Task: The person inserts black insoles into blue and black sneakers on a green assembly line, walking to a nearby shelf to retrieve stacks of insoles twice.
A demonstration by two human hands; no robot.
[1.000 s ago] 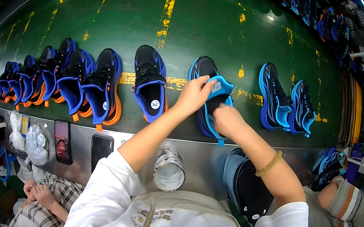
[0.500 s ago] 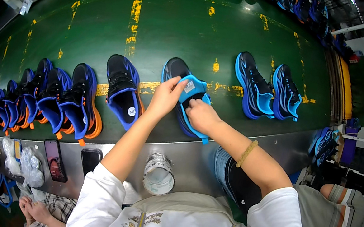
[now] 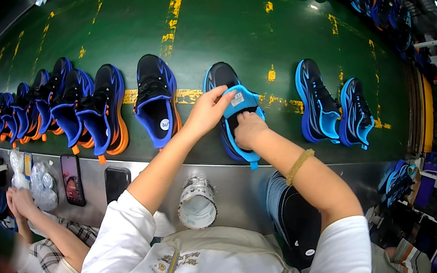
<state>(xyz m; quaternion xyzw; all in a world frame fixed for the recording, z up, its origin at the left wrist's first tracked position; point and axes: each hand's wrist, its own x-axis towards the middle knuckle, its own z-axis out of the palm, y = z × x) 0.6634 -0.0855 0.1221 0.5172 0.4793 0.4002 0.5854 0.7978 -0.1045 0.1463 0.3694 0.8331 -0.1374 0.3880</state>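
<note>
A black sneaker (image 3: 223, 75) with bright blue lining and sole lies on the green belt in front of me, toe pointing away. My left hand (image 3: 209, 113) pinches its blue tongue (image 3: 245, 99), which is folded up and shows a pale label. My right hand (image 3: 250, 130) reaches into the shoe's opening, fingers curled; their tips and anything under them are hidden inside. Left of it stands a black sneaker with violet-blue lining (image 3: 155, 82) and a round white sticker inside. Beside my right forearm is a stack of black and blue insoles (image 3: 289, 212).
Two blue-lined sneakers (image 3: 314, 106) stand to the right, and a row of orange-soled sneakers (image 3: 105, 106) to the left. On the metal ledge (image 3: 239, 187) are a tape-wrapped cup (image 3: 198, 205), two phones (image 3: 72, 181) and plastic bags (image 3: 42, 185). Another person's hands (image 3: 21, 204) are at lower left.
The view has shifted slightly, so the shoes appear a little further right and higher. My hands keep their places on the sneaker. The other person's hands have risen toward the ledge.
</note>
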